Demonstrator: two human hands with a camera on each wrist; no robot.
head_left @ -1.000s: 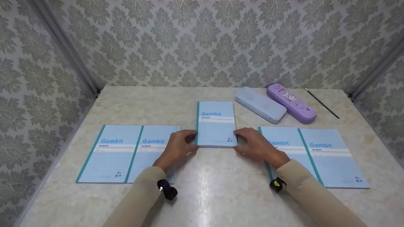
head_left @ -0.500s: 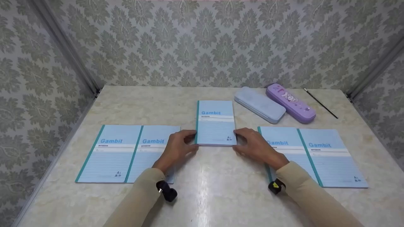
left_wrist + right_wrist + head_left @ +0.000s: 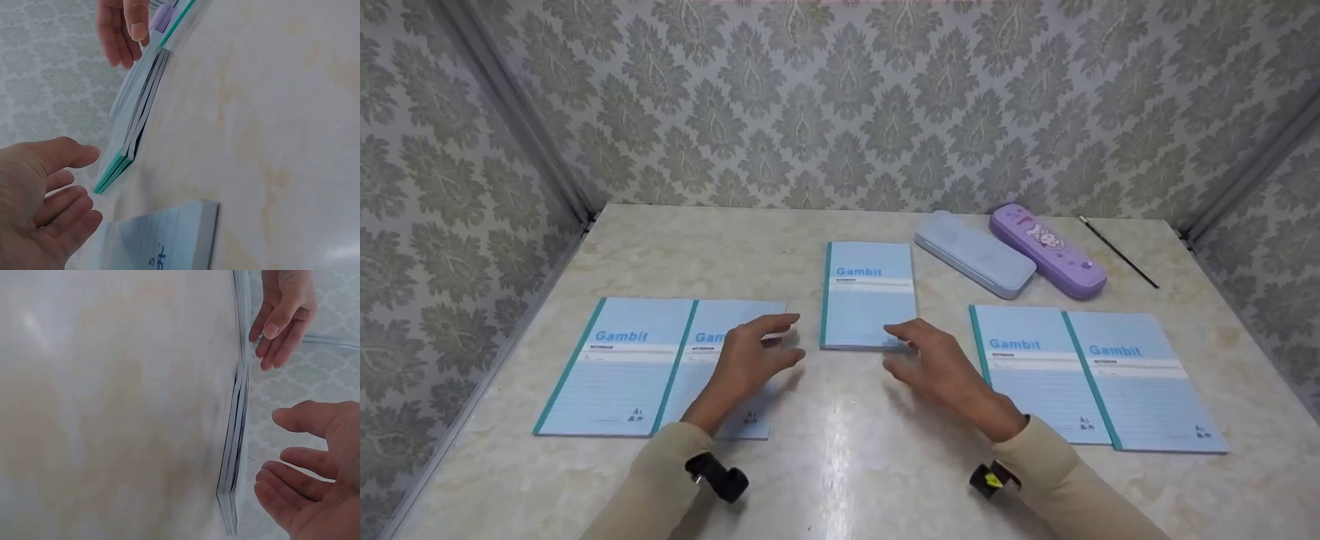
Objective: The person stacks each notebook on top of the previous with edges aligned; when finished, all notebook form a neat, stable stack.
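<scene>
A light blue Gambit notebook [image 3: 870,300] with a green spine lies in the middle of the table. The left wrist view shows two green spines stacked [image 3: 115,169] there. My left hand [image 3: 746,364], fingers relaxed and holding nothing, hovers over the inner notebook [image 3: 750,412] of the left pair. My right hand [image 3: 941,367] is also loose, its fingertips overlapping the middle stack's near right corner in the head view. In the right wrist view, a gap separates that hand [image 3: 318,472] from the stack's page edges [image 3: 232,450].
Another notebook [image 3: 607,375] lies at the far left. Two notebooks, an inner one [image 3: 1035,375] and an outer one [image 3: 1147,382], lie side by side at right. Behind them are a pale blue case [image 3: 975,255], a purple pencil case [image 3: 1046,251] and a dark pencil [image 3: 1117,251].
Both hands have let go of the middle notebook stack's sides and drawn back towards the person. The left hand moved leftwards, the right hand slightly inwards. The notebooks stay in place.
</scene>
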